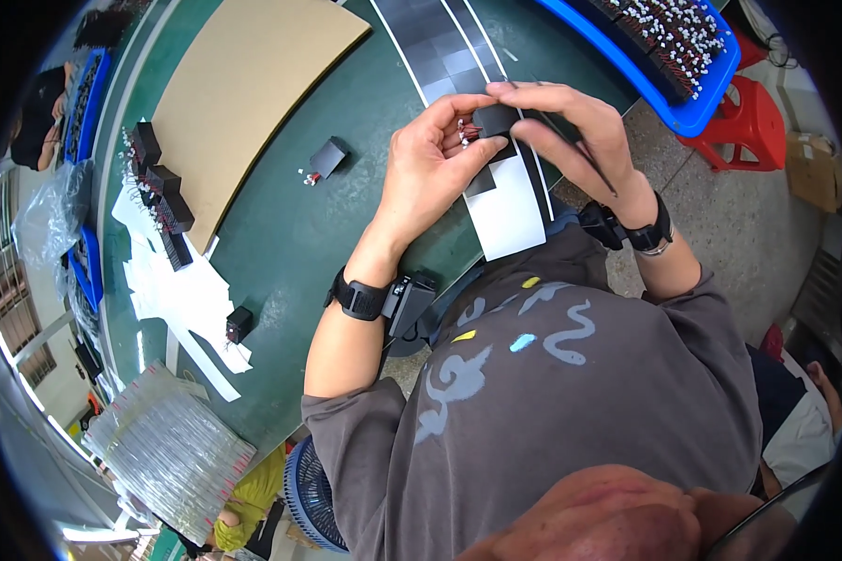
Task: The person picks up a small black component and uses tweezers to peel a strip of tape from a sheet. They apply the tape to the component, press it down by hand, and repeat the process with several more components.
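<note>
Left hand (432, 154) and right hand (571, 131) both pinch small black block (494, 120); bare green table (299, 224) leftward.

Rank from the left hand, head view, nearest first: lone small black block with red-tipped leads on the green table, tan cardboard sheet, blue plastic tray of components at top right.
1. Small black block, just left of the left hand.
2. Tan cardboard sheet, farther left.
3. Blue plastic tray, far right, past the right hand.
</note>
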`<action>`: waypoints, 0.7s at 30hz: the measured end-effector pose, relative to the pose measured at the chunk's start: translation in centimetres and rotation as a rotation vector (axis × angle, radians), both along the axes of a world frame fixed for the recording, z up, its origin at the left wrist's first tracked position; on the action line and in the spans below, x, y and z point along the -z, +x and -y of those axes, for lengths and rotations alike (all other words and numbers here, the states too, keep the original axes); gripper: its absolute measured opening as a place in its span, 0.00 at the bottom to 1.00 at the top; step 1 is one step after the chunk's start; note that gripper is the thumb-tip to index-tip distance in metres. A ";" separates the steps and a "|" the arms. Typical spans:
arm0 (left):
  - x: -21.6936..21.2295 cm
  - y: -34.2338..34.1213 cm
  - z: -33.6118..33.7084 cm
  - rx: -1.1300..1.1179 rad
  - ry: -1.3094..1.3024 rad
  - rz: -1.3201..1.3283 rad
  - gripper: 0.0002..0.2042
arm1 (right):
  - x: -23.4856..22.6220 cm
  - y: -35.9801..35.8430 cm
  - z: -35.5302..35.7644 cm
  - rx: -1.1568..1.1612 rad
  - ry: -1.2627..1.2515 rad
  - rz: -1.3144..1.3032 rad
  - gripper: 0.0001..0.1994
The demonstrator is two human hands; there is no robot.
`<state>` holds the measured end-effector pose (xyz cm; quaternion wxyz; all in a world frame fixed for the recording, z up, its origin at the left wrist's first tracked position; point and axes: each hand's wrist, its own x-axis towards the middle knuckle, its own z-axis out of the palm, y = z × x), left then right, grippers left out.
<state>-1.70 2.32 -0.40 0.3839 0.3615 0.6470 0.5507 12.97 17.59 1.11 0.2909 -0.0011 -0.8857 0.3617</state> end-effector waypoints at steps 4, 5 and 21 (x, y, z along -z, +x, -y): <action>-0.4 0.1 0.2 -0.015 0.031 0.088 0.19 | -0.4 0.3 -0.4 -0.024 -0.108 0.095 0.12; -0.3 0.0 0.4 -0.036 0.027 0.081 0.19 | -0.3 0.2 -0.4 -0.033 -0.109 0.109 0.13; -0.5 2.4 3.6 0.026 0.105 -0.467 0.16 | -4.3 -12.7 3.8 -0.467 0.101 0.134 0.12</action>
